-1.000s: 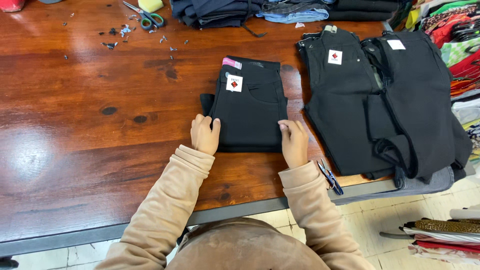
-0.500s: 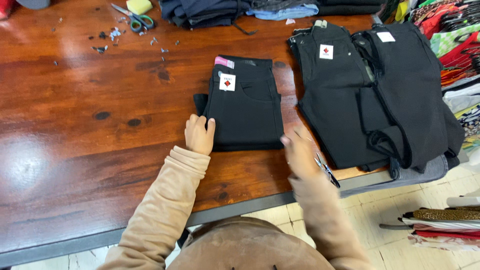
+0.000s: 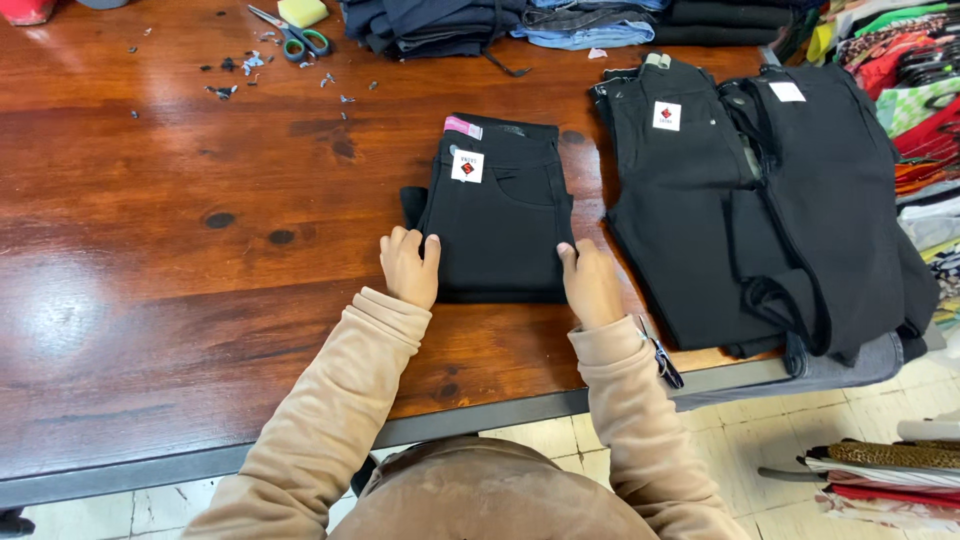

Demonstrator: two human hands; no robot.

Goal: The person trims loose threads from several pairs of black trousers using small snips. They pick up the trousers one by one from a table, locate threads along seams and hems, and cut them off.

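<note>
Wooden table, folded black trousers with white square label, left hand and right hand fingers flat, released

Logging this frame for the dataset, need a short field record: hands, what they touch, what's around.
left hand: flat on the lower left corner of the folded black trousers with white tag
right hand: flat on the lower right corner of the same trousers
surface: reddish-brown wooden table
right of trousers: unfolded black trousers laid flat, overlapping a second black pair
far edge: green-handled scissors, yellow sponge block, stack of dark folded clothes
debris: small fabric scraps near scissors
</note>
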